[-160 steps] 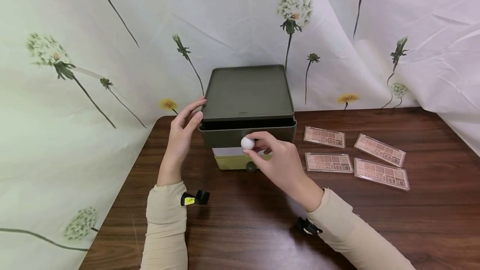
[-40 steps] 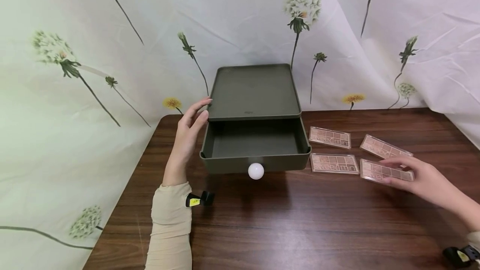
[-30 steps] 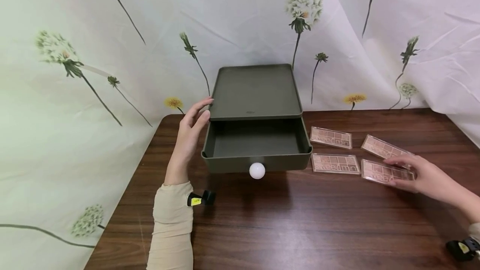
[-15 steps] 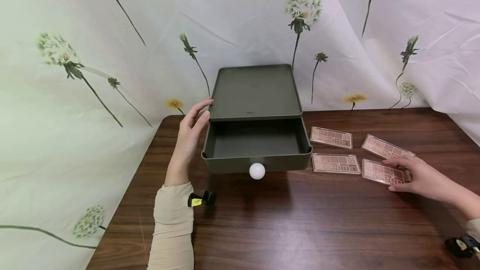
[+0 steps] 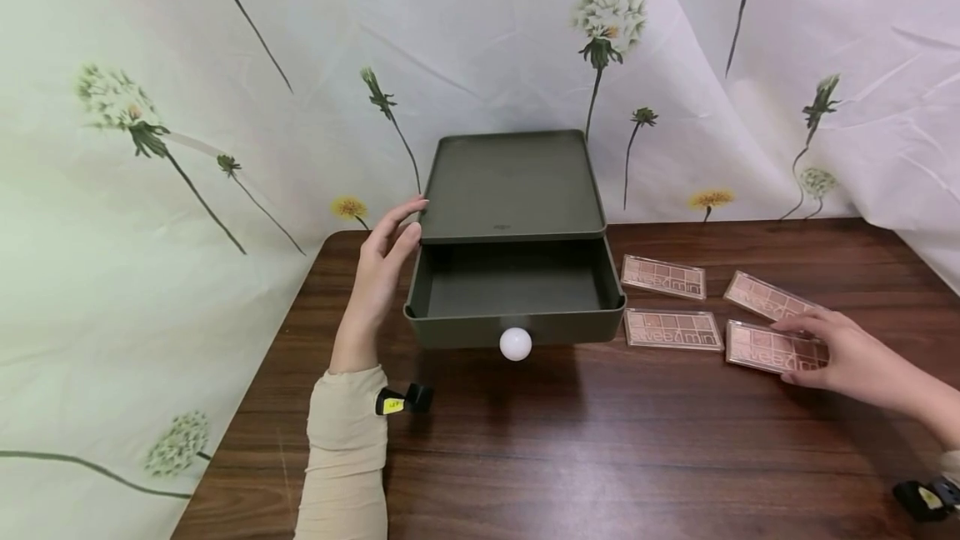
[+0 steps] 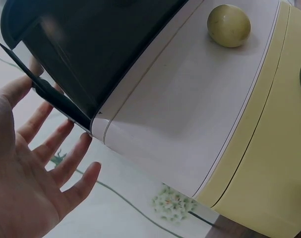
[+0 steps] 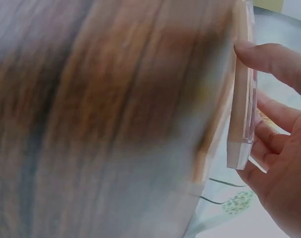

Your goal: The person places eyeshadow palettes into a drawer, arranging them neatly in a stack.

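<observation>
A dark green drawer box (image 5: 512,186) stands at the back of the wooden table (image 5: 570,457). Its top drawer (image 5: 514,290) is pulled out and shows nothing inside; a white knob (image 5: 515,344) sits on its front. My left hand (image 5: 384,252) rests with straight fingers against the box's left side (image 6: 66,59), also plain in the left wrist view (image 6: 41,163). My right hand (image 5: 828,347) is on the near right pink palette (image 5: 768,348). In the right wrist view, thumb and fingers (image 7: 269,59) pinch that palette's edges (image 7: 242,99).
Three more pink palettes lie right of the drawer: one at the back (image 5: 663,276), one in front of it (image 5: 672,329), one at the far right (image 5: 765,298). Below the open drawer are a white drawer (image 6: 190,109) and a yellow one (image 6: 269,163). A flowered cloth (image 5: 150,148) hangs behind.
The top drawer has been pulled out and my right hand has left its knob for the near right palette, where its fingers have closed on the edges. The left hand has stayed put.
</observation>
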Action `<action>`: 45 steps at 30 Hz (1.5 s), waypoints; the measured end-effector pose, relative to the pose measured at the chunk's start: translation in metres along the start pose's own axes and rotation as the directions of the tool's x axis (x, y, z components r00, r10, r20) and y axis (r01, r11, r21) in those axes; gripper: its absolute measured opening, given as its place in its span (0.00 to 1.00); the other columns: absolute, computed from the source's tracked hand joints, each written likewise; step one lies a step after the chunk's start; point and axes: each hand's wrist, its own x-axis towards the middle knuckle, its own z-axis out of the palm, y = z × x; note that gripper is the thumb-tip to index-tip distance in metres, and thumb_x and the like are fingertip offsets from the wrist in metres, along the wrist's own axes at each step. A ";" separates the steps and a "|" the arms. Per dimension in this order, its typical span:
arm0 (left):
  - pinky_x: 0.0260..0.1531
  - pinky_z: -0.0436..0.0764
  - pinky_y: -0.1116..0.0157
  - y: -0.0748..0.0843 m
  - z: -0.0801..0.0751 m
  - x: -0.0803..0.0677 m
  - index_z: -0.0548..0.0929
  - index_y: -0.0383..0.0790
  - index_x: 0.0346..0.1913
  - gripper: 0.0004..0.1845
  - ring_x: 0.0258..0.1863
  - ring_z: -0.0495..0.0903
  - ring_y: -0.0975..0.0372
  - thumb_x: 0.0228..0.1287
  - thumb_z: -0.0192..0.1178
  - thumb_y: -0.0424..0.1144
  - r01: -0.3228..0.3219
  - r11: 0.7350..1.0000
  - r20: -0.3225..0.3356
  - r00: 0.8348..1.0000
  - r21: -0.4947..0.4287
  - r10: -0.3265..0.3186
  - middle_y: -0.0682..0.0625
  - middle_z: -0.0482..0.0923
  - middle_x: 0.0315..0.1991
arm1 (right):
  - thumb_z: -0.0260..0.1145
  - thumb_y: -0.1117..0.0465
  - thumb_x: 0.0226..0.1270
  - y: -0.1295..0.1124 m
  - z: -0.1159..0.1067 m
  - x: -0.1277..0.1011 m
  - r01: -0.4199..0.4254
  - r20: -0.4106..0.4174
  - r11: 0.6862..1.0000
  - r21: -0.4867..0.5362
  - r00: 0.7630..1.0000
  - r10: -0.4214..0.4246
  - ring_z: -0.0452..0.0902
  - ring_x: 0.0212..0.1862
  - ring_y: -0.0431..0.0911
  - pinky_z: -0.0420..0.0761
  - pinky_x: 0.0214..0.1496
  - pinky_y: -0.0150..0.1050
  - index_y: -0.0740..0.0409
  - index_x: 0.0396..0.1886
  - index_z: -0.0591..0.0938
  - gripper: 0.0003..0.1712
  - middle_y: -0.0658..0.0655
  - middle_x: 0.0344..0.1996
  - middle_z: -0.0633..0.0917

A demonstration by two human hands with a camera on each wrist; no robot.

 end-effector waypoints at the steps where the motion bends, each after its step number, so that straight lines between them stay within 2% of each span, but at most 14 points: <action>1: 0.57 0.70 0.61 0.000 0.000 0.000 0.73 0.39 0.68 0.22 0.67 0.66 0.55 0.77 0.50 0.40 0.000 1.000 0.000 1.000 0.000 0.000 0.55 0.67 0.71 | 0.85 0.62 0.38 -0.002 -0.001 0.000 0.006 -0.003 1.000 -0.010 1.000 -0.006 0.69 0.54 0.68 0.67 0.60 0.56 0.64 0.50 0.80 0.36 0.70 0.51 0.76; 2: 0.57 0.70 0.62 0.000 0.001 0.000 0.73 0.39 0.68 0.22 0.67 0.66 0.55 0.77 0.50 0.40 0.001 1.000 0.000 1.000 -0.001 -0.001 0.55 0.67 0.71 | 0.85 0.62 0.37 -0.003 -0.003 0.001 0.015 -0.006 1.000 -0.018 1.000 -0.015 0.71 0.52 0.64 0.71 0.56 0.54 0.63 0.50 0.80 0.36 0.68 0.49 0.77; 4: 0.56 0.71 0.62 0.000 0.001 0.001 0.73 0.38 0.68 0.22 0.67 0.67 0.55 0.76 0.50 0.40 0.000 1.000 0.000 1.000 -0.002 0.000 0.54 0.66 0.71 | 0.86 0.62 0.35 -0.007 -0.007 0.001 0.038 -0.027 0.998 -0.041 0.999 -0.039 0.75 0.47 0.51 0.74 0.48 0.40 0.61 0.49 0.81 0.36 0.63 0.45 0.80; 6: 0.56 0.71 0.62 0.000 0.001 0.001 0.73 0.38 0.68 0.22 0.67 0.67 0.55 0.76 0.50 0.40 0.000 1.000 -0.003 1.000 -0.002 0.000 0.53 0.66 0.71 | 0.86 0.63 0.33 -0.010 -0.011 0.001 0.075 -0.053 0.995 -0.059 0.996 -0.078 0.73 0.40 0.40 0.72 0.38 0.31 0.60 0.48 0.82 0.36 0.58 0.41 0.82; 9: 0.55 0.71 0.63 0.000 0.002 0.001 0.74 0.38 0.68 0.21 0.66 0.68 0.56 0.76 0.50 0.39 0.000 1.000 -0.008 1.000 0.001 0.000 0.53 0.67 0.71 | 0.86 0.66 0.31 -0.017 -0.017 0.002 0.115 -0.094 0.991 -0.062 0.988 -0.121 0.70 0.37 0.32 0.69 0.35 0.24 0.58 0.48 0.81 0.37 0.55 0.40 0.82; 14: 0.56 0.71 0.62 0.000 0.001 0.000 0.74 0.40 0.68 0.21 0.66 0.68 0.58 0.76 0.50 0.40 0.002 1.000 -0.010 1.000 0.006 -0.002 0.56 0.67 0.70 | 0.86 0.68 0.29 -0.034 -0.027 0.007 0.173 -0.154 0.983 -0.068 0.971 -0.182 0.67 0.39 0.32 0.66 0.38 0.24 0.57 0.50 0.81 0.40 0.52 0.41 0.81; 24: 0.55 0.71 0.63 0.001 0.001 0.001 0.74 0.38 0.68 0.21 0.64 0.69 0.59 0.76 0.50 0.39 -0.001 1.000 -0.018 1.000 0.004 0.001 0.55 0.68 0.70 | 0.84 0.73 0.30 -0.077 -0.049 0.015 0.212 -0.218 0.977 0.004 0.954 -0.206 0.68 0.45 0.29 0.64 0.42 0.22 0.54 0.57 0.82 0.45 0.45 0.48 0.80; 28: 0.54 0.71 0.63 0.001 0.001 0.001 0.74 0.37 0.68 0.21 0.64 0.69 0.59 0.76 0.50 0.38 0.000 1.000 -0.017 1.000 0.003 0.000 0.55 0.68 0.70 | 0.84 0.73 0.30 -0.092 -0.056 0.020 0.246 -0.239 0.969 0.025 0.943 -0.233 0.68 0.49 0.28 0.64 0.47 0.20 0.53 0.59 0.82 0.47 0.42 0.51 0.78; 31: 0.55 0.71 0.63 0.001 0.001 0.000 0.74 0.38 0.68 0.22 0.65 0.69 0.58 0.76 0.50 0.39 0.000 1.000 -0.015 1.000 0.005 0.000 0.55 0.67 0.71 | 0.84 0.73 0.30 -0.106 -0.061 0.024 0.281 -0.251 0.959 0.044 0.932 -0.261 0.68 0.55 0.28 0.61 0.51 0.18 0.53 0.60 0.81 0.47 0.45 0.53 0.79; 35: 0.54 0.71 0.64 0.000 0.001 0.001 0.74 0.38 0.68 0.21 0.65 0.69 0.56 0.76 0.50 0.39 -0.012 1.000 -0.011 1.000 0.008 0.012 0.53 0.67 0.71 | 0.83 0.73 0.31 -0.122 -0.065 0.031 0.351 -0.277 0.933 0.077 0.907 -0.318 0.70 0.59 0.31 0.63 0.58 0.21 0.57 0.58 0.82 0.44 0.51 0.54 0.81; 37: 0.54 0.71 0.64 -0.001 0.001 0.001 0.74 0.38 0.68 0.21 0.64 0.69 0.55 0.77 0.50 0.39 -0.018 1.000 -0.009 1.000 0.010 0.018 0.53 0.67 0.71 | 0.83 0.67 0.38 -0.127 -0.065 0.037 0.399 -0.311 0.912 0.094 0.882 -0.353 0.71 0.59 0.33 0.64 0.62 0.23 0.59 0.57 0.83 0.38 0.52 0.53 0.81; 39: 0.54 0.70 0.64 -0.001 0.001 0.001 0.74 0.38 0.68 0.21 0.64 0.69 0.56 0.77 0.50 0.39 -0.019 1.000 -0.009 1.000 0.008 0.019 0.53 0.67 0.71 | 0.82 0.55 0.49 -0.134 -0.065 0.042 0.431 -0.345 0.896 0.109 0.862 -0.372 0.72 0.59 0.35 0.65 0.63 0.25 0.61 0.55 0.84 0.32 0.53 0.52 0.82; 42: 0.54 0.70 0.64 -0.001 0.001 0.001 0.73 0.37 0.68 0.21 0.65 0.68 0.56 0.77 0.49 0.38 -0.017 1.000 -0.008 1.000 0.002 0.017 0.51 0.66 0.71 | 0.70 0.38 0.60 -0.144 -0.064 0.051 0.491 -0.408 0.863 0.120 0.817 -0.408 0.74 0.58 0.37 0.66 0.63 0.27 0.64 0.52 0.85 0.35 0.56 0.51 0.83; 45: 0.55 0.70 0.64 -0.001 0.001 0.001 0.73 0.37 0.68 0.21 0.65 0.68 0.57 0.77 0.50 0.39 -0.013 1.000 -0.008 1.000 -0.001 0.013 0.51 0.66 0.72 | 0.65 0.35 0.63 -0.156 -0.064 0.057 0.513 -0.430 0.847 0.136 0.801 -0.416 0.74 0.56 0.37 0.67 0.61 0.27 0.65 0.51 0.85 0.37 0.57 0.50 0.84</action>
